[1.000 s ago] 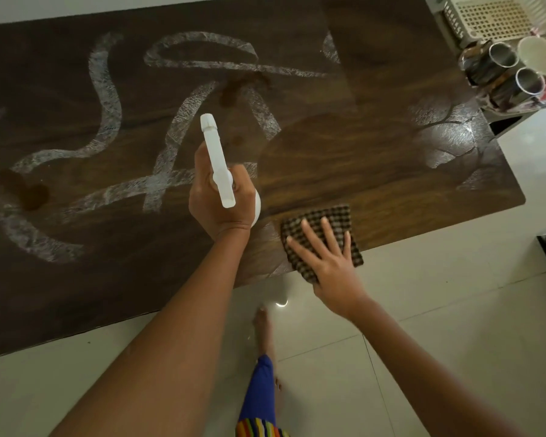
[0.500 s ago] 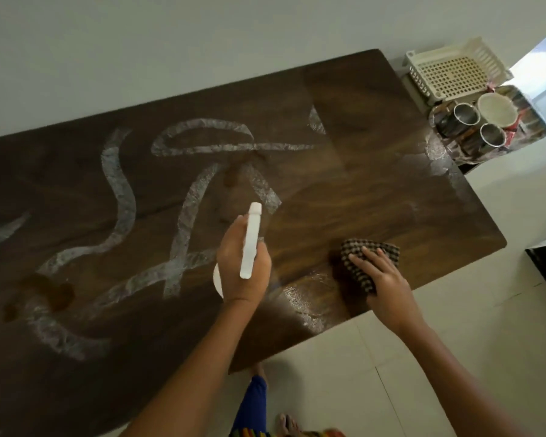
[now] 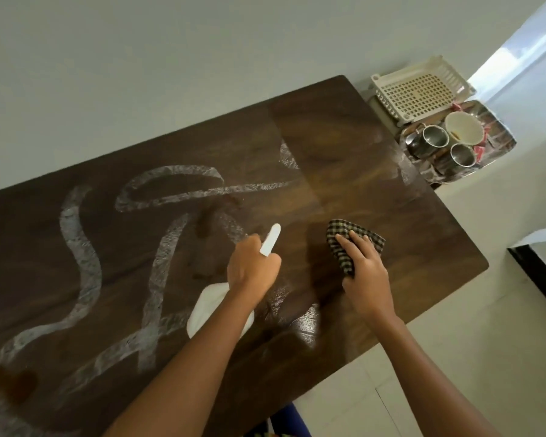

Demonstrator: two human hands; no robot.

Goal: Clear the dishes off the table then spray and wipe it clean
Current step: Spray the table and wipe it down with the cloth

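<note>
A dark wooden table (image 3: pixel 344 146) carries looping white foam trails (image 3: pixel 79 247) and brown stains (image 3: pixel 208 219) across its left and middle. My left hand (image 3: pixel 252 269) grips a white spray bottle (image 3: pixel 215 307) above the table's middle, its nozzle pointing up and right. My right hand (image 3: pixel 363 272) presses a checked cloth (image 3: pixel 344 244) flat on the wet right half of the table, fingers spread over it.
Off the table's far right end a tray (image 3: pixel 498 137) holds two steel mugs (image 3: pixel 432 140), a white cup (image 3: pixel 464 127) and a white plastic basket (image 3: pixel 420 89). A pale wall runs behind the table. Tiled floor (image 3: pixel 454 357) lies below right.
My right hand has slid the cloth away from the near edge toward the table's middle. My left hand with the bottle has stayed beside it, its nozzle tilting right. The view has tilted upward.
</note>
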